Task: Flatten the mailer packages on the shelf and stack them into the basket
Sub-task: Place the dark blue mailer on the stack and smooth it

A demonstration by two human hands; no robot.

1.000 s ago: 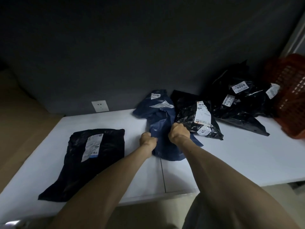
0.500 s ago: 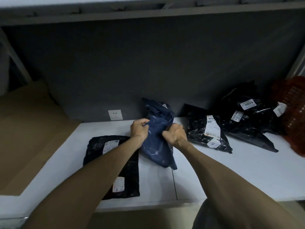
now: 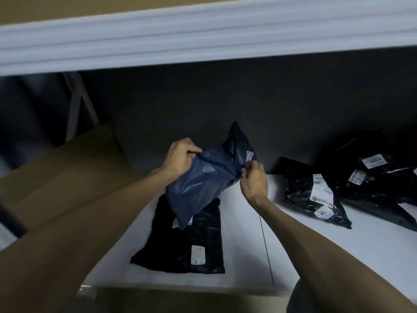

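A dark blue mailer [image 3: 207, 179] hangs in the air above the white shelf [image 3: 338, 245], tilted, its lower corner over a flat black mailer [image 3: 180, 245]. My left hand [image 3: 180, 158] grips the blue mailer's upper left edge. My right hand [image 3: 253, 181] pinches its right edge near a small white label. A crumpled black mailer with white labels [image 3: 313, 195] lies on the shelf to the right, and more black mailers [image 3: 374, 177] are piled behind it at the far right. No basket shows in this view.
The white underside of an upper shelf [image 3: 203, 35] spans the top of the view. A large brown cardboard sheet [image 3: 56, 184] leans at the left. A dark grey back wall closes the shelf bay. A seam [image 3: 266, 245] runs across the shelf board.
Both hands have lifted the blue mailer off the shelf and carried it left, over the flat black mailer. The camera tilted up, so the upper shelf shows and the red basket left the view.
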